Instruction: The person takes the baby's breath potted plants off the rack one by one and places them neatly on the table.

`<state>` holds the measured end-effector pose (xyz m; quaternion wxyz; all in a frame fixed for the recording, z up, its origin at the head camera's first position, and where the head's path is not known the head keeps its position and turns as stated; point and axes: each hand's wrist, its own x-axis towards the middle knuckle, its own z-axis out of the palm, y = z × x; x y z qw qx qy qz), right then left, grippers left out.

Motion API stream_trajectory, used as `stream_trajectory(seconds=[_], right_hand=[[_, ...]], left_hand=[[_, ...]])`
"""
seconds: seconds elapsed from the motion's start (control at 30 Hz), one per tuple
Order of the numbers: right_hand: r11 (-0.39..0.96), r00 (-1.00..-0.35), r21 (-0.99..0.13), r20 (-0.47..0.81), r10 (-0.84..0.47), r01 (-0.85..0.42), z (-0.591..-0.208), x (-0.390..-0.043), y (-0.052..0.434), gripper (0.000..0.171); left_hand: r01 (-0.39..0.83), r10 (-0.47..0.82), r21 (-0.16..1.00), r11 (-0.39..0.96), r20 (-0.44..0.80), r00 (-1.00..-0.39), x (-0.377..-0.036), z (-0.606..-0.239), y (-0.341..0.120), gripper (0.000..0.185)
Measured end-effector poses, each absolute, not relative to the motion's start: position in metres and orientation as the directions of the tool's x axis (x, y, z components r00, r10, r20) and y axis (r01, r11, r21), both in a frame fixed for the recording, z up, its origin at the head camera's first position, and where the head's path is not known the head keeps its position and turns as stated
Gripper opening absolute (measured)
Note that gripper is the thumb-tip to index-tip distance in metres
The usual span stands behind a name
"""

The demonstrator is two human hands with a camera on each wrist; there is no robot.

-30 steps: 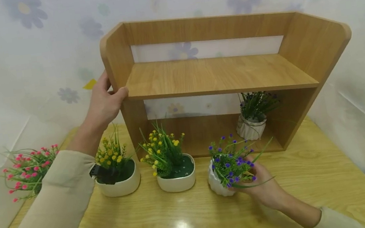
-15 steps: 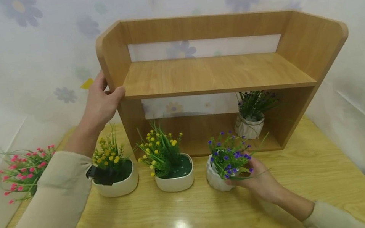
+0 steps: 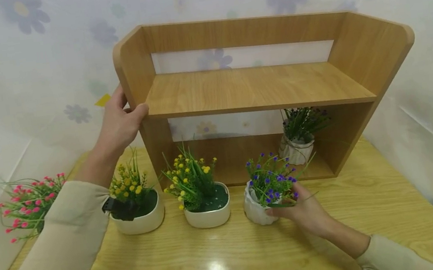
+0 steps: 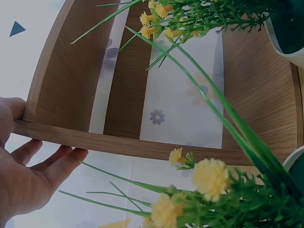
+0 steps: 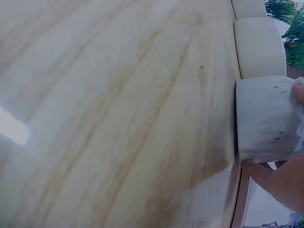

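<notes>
In the head view, my left hand (image 3: 118,123) grips the left side panel of a two-tier wooden shelf (image 3: 259,86), thumb at the front and fingers on the outer face. The left wrist view shows the same hold on the shelf panel (image 4: 95,140). My right hand (image 3: 309,212) holds a white pot of purple flowers (image 3: 256,207) from its right side, in front of the shelf. The right wrist view has this white pot (image 5: 266,118) upright at the tabletop, with fingers around its side; some fingers are hidden behind it.
Two cream pots of yellow flowers, one left (image 3: 142,222) and one in the middle (image 3: 208,218), stand before the shelf. A pink-flowered plant (image 3: 30,203) is partly behind my left sleeve. Another white pot (image 3: 297,149) sits on the lower tier's right. The wooden table (image 3: 168,269) lies beneath.
My right hand and the purple-flowered pot have shifted slightly back toward the shelf. My left hand keeps its hold on the shelf panel. The head view has shifted a little.
</notes>
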<state>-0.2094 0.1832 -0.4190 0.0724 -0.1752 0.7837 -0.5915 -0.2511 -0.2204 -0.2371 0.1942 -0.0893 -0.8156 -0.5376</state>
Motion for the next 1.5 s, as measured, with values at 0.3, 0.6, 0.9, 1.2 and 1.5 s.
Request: stream_trajectory(seconds=[0.3, 0.6, 0.9, 1.2, 1.5], right_hand=[[0.177, -0.913, -0.961, 0.13, -0.387, -0.212, -0.423, -0.209, 0.181, 0.076], [0.166, -0.915, -0.966, 0.123, -0.384, -0.2, -0.426, -0.207, 0.181, 0.076], [0.141, -0.907, -0.971, 0.123, -0.403, -0.195, -0.427, -0.207, 0.177, 0.077], [0.162, -0.915, -0.977, 0.067, -0.397, -0.142, -0.423, -0.206, 0.182, 0.082], [0.17, -0.925, -0.963, 0.14, -0.354, -0.211, -0.417, -0.206, 0.201, 0.069]], left_hand=[[0.348, -0.066, 0.841, 0.413, 0.409, -0.91, -0.25, -0.238, -0.22, 0.06], [0.348, -0.07, 0.844, 0.409, 0.41, -0.91, -0.248, -0.237, -0.22, 0.06], [0.349, -0.07, 0.843, 0.409, 0.41, -0.909, -0.246, -0.238, -0.223, 0.057], [0.341, -0.081, 0.845, 0.412, 0.407, -0.91, -0.247, -0.238, -0.224, 0.057], [0.342, -0.086, 0.845, 0.412, 0.409, -0.908, -0.247, -0.238, -0.224, 0.058]])
